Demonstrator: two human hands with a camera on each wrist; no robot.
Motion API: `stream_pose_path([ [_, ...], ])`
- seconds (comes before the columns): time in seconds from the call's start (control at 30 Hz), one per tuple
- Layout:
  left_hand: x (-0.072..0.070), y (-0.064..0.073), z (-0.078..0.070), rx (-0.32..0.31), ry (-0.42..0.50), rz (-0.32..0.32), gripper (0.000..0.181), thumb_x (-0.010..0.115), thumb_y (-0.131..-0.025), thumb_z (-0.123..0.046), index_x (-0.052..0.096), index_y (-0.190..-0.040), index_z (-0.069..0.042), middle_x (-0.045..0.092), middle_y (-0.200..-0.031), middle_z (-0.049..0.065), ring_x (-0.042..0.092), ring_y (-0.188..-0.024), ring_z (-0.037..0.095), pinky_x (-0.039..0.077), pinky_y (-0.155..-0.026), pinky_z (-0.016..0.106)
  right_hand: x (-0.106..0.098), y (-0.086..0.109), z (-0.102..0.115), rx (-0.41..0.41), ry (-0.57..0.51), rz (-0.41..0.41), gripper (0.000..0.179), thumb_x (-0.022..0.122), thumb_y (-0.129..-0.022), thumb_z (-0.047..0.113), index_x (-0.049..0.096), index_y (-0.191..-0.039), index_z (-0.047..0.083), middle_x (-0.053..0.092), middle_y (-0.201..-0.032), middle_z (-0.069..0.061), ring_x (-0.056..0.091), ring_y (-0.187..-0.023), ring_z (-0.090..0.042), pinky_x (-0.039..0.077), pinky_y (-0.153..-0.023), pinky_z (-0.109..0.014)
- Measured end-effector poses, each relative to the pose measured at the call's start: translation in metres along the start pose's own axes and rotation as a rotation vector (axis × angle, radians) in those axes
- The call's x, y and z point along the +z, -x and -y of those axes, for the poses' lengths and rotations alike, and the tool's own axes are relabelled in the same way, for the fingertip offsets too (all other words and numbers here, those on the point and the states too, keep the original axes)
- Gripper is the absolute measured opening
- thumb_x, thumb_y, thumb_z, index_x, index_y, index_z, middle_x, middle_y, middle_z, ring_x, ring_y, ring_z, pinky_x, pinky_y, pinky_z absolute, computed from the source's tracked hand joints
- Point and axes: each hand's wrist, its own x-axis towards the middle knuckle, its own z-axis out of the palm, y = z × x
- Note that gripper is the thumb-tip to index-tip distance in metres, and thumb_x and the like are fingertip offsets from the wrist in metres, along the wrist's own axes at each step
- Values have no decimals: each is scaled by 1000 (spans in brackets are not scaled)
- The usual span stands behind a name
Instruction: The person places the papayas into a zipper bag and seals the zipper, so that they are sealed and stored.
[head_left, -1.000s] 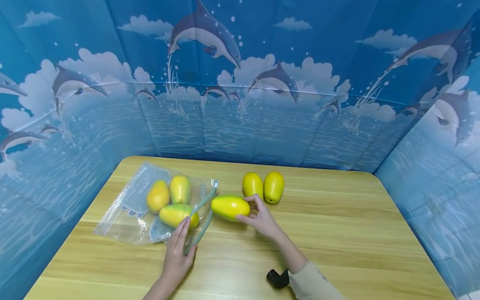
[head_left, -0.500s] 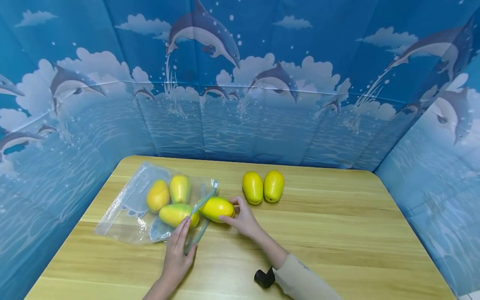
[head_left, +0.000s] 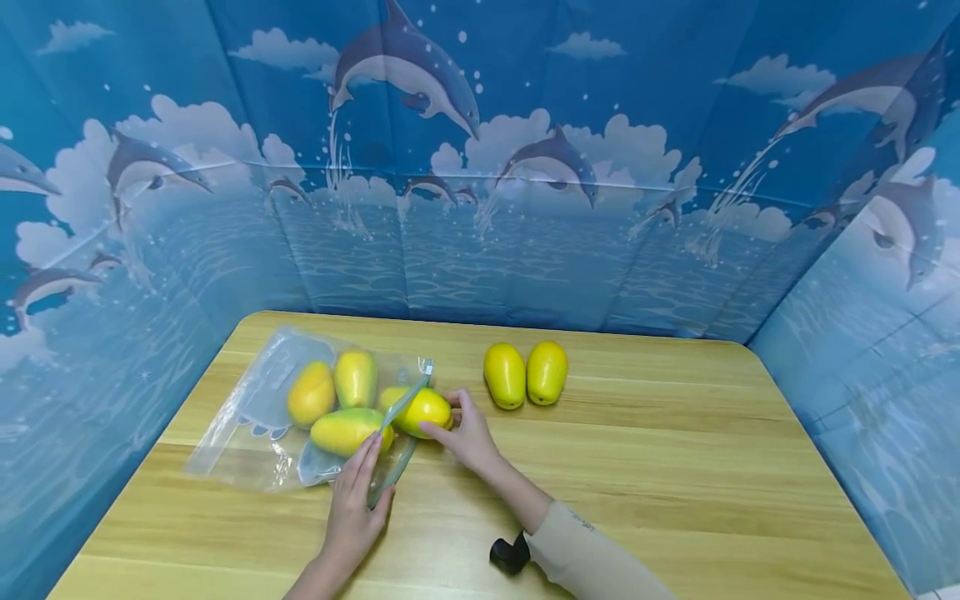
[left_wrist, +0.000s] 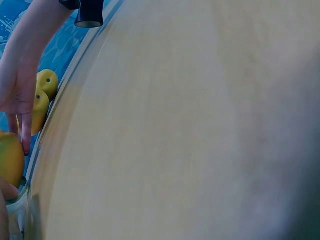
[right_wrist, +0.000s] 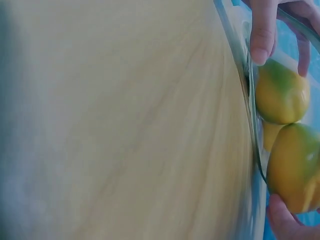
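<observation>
A clear zip bag lies flat at the table's left, its mouth facing right. My left hand holds the bag's mouth apart, fingers at the upper rim and thumb by the lower one. Inside are three yellow-green mangoes: one orange-tinged mango, an upright mango and a sideways mango. My right hand grips another mango by its right end; its front part is inside the mouth. In the right wrist view, this mango sits beside the sideways mango.
Two more yellow mangoes, a left one and a right one, stand side by side behind my right hand. A black device is at the right wrist. Dolphin-print curtains surround the wooden table.
My right hand has moved left, carrying the mango from outside the bag's mouth to partly inside it. The bag and its mangoes have shifted slightly left. My left hand stays in place.
</observation>
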Motion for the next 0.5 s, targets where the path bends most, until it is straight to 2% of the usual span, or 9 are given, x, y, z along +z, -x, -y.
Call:
stream_pose_path([
  [0.23, 0, -1, 4, -30, 24, 31, 79, 71, -55, 8, 45, -130, 5, 46, -133, 15, 42, -117, 22, 22, -107, 19, 12, -4, -2, -41, -37, 30, 45, 66, -83, 16, 46, -119, -1, 54, -115, -22, 61, -91, -30, 54, -70, -24],
  [0.33, 0, -1, 6, -22, 19, 27, 78, 70, -56, 7, 46, -130, 5, 46, -132, 15, 44, -114, 25, 22, -107, 19, 17, -7, -3, -61, -45, 5, 44, 66, -83, 12, 47, -120, -3, 54, -115, -24, 61, -91, -32, 54, -70, -24],
  [0.5, 0, -2, 8, -27, 16, 30, 77, 70, -57, 5, 46, -129, 4, 47, -132, 15, 44, -114, 25, 22, -106, 18, 24, -12, 1, -39, -85, -43, 47, 65, -84, 11, 47, -124, -4, 53, -116, -24, 60, -92, -33, 54, -69, -27],
])
